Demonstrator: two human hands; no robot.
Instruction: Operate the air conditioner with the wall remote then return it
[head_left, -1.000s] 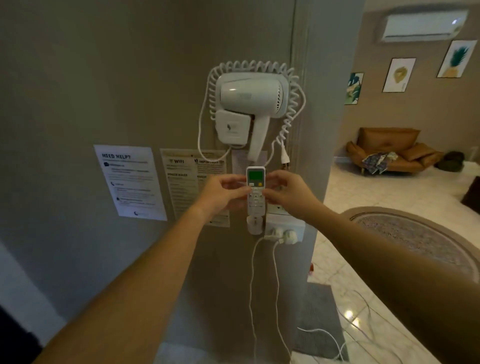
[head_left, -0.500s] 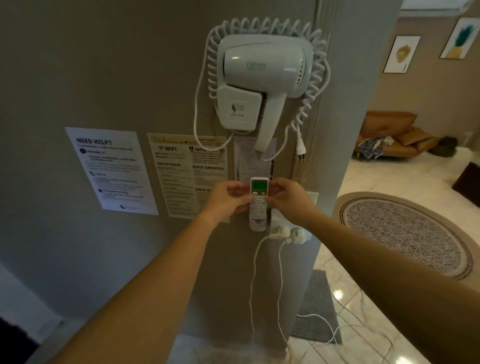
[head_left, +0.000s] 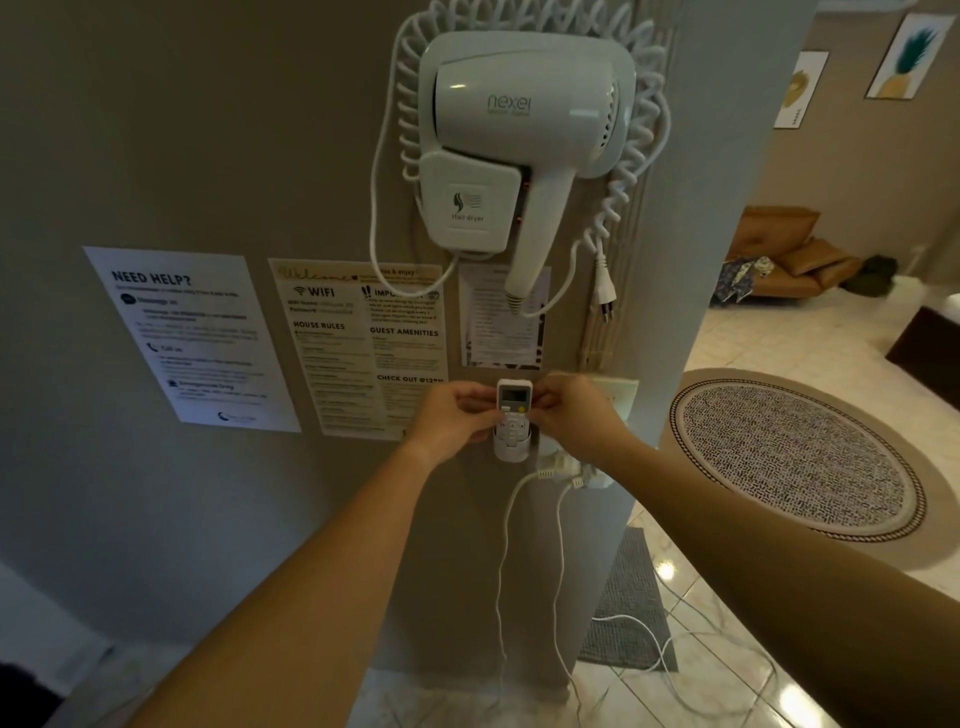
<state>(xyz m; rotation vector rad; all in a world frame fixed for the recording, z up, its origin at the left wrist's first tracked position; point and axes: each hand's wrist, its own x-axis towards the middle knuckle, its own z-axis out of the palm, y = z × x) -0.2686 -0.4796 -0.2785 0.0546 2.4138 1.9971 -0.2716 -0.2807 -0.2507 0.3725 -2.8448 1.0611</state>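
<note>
A small white remote with a grey screen stands upright against the wall, its lower end inside a white wall holder. My left hand pinches the remote's left side with thumb and fingers. My right hand grips its right side the same way. The remote's lower buttons show between my fingers. The air conditioner is out of view.
A white wall-mounted hair dryer with a coiled cord hangs directly above. Printed notices are stuck to the wall on the left. Plugs and white cables hang just below the holder. To the right lie a round rug and a brown sofa.
The remote has slid lower into the wall holder with both hands still on it. My view has moved closer to the wall and tilted down, and the air conditioner has left the frame.
</note>
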